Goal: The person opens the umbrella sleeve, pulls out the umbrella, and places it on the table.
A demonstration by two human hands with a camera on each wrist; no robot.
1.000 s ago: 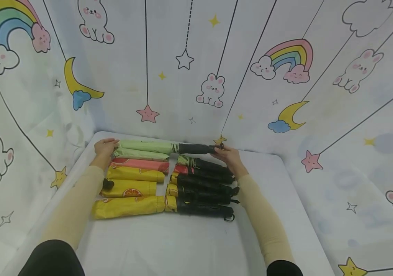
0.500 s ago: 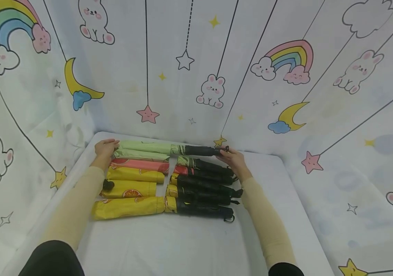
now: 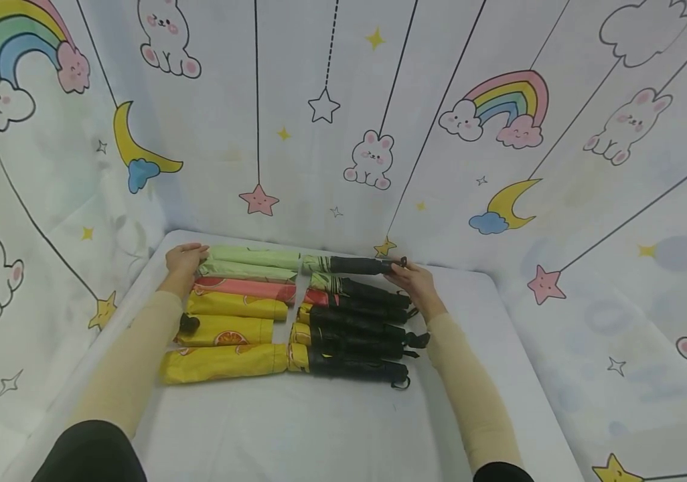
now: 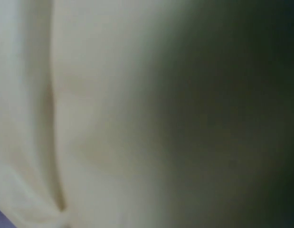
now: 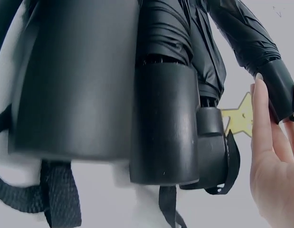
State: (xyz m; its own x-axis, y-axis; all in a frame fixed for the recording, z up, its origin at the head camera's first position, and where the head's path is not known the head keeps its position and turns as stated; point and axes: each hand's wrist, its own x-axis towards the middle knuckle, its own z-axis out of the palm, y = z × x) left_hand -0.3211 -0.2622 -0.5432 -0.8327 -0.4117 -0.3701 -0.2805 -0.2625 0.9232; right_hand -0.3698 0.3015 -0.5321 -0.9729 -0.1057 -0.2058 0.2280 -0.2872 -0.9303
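Observation:
In the head view, several folded umbrellas lie side by side across the white table. The farthest is a light green umbrella (image 3: 253, 256) with a black right part and handle. My left hand (image 3: 183, 260) holds its left end. At the other end, my right hand (image 3: 412, 278) grips the black handle (image 5: 277, 88) between thumb and fingers. A second green umbrella (image 3: 250, 270) lies just in front, followed by a red umbrella (image 3: 244, 288). Sleeve cloth and a dark blur fill the left wrist view, so the left hand is hidden there.
Three yellow umbrellas (image 3: 223, 365) with black right parts lie nearer me. Their black handles (image 5: 165, 123) and wrist straps stand close in the right wrist view. A patterned cloth wall (image 3: 295, 154) rises behind the white table (image 3: 295, 435).
My right hand has moved a little to the right, taking the far green umbrella's handle and black part with it. My left hand and the umbrella's left end have stayed in place.

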